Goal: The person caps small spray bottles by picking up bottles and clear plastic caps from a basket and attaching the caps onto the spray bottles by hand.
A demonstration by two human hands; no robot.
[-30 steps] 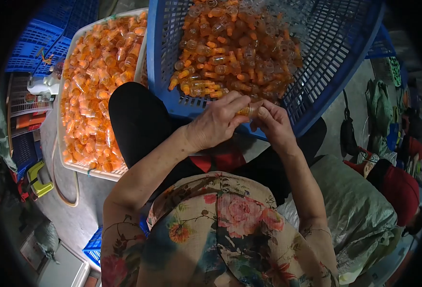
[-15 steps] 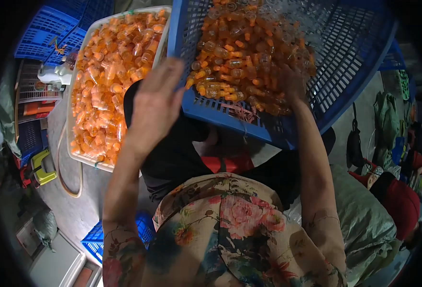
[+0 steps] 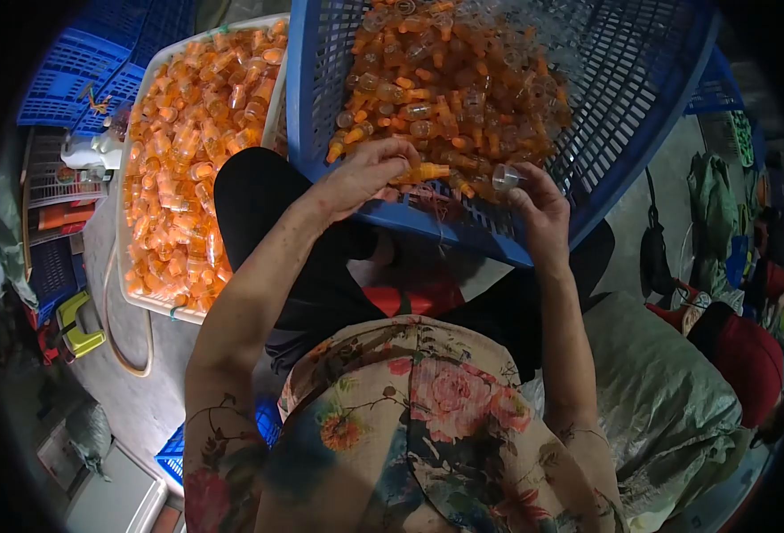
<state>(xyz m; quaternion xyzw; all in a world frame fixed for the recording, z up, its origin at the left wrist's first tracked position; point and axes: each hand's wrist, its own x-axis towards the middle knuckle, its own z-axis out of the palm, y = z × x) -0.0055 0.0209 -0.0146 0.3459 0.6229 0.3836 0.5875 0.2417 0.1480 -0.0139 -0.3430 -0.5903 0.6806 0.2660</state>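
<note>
Over the near edge of the large blue basket (image 3: 299, 98), my left hand (image 3: 370, 173) pinches a small orange bottle (image 3: 428, 171), its narrow orange end pointing right. My right hand (image 3: 539, 204) holds a clear plastic cup (image 3: 506, 178) between thumb and fingers, a short gap to the right of the bottle. Behind both hands, a pile of small orange bottles (image 3: 436, 98) fills part of the basket, with clear cups (image 3: 539, 27) at the far side.
A white basket (image 3: 132, 298) heaped with orange pieces stands at the left. Blue crates (image 3: 72, 67) are at the upper left. At the right lie a large greenish sack (image 3: 668, 382) and a person in red (image 3: 743, 364). A yellow stool (image 3: 79, 329) is far left.
My left hand has come back from beside the white basket and now holds an orange bottle. My right hand has drawn back from the pile with a clear cup.
</note>
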